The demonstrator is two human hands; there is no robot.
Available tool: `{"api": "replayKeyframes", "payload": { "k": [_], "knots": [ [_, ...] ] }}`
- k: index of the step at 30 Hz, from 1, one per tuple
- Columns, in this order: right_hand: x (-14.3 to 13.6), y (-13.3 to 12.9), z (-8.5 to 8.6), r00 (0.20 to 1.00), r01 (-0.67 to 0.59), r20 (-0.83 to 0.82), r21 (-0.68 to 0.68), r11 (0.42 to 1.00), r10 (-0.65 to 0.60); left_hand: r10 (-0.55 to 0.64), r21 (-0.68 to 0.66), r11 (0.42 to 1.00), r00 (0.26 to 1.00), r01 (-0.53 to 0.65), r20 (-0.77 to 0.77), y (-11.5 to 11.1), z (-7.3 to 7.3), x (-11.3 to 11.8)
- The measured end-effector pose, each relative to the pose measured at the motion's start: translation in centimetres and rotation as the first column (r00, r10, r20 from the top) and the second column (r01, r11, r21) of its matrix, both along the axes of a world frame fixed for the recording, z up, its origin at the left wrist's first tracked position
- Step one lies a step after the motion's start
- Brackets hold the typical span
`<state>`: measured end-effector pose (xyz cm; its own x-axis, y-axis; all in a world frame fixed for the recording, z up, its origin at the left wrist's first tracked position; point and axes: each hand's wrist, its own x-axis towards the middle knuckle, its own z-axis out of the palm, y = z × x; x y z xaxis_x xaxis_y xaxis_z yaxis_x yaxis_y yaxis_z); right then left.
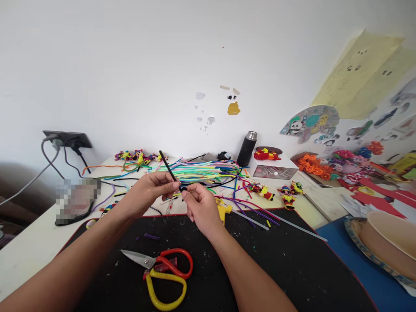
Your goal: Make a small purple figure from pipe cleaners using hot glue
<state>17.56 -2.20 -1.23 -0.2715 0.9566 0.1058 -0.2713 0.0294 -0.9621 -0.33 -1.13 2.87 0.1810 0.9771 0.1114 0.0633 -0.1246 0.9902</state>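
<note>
A black pipe cleaner is pinched between my two hands above the far part of a black mat. My left hand grips it with thumb and forefinger, and its free end points up and to the left. At its lower end, my right hand is closed on it with the thumb on top. Scissors with one red and one yellow handle lie on the mat below my hands, their blades slightly apart. Partly behind my right hand is a yellow glue gun.
Behind my hands lies a heap of coloured pipe cleaners. A black thermos stands beside a white box. Small colourful dolls lie to the right. A power strip with cables is at left; a bowl is at right.
</note>
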Motion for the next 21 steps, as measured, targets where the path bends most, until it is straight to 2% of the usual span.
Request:
{"api": "replayKeyframes", "payload": {
  "k": [10,21],
  "knots": [
    [0.27,0.44,-0.06,0.991,0.065,-0.118,-0.040,0.997,-0.069,0.096,-0.119,0.990,0.968,-0.070,0.230,0.11,0.01,-0.30],
    [0.02,0.43,-0.18,0.990,0.052,-0.132,-0.044,0.998,-0.058,0.086,-0.114,0.991,0.977,-0.064,0.193,0.23,-0.58,-0.20]
  ]
}}
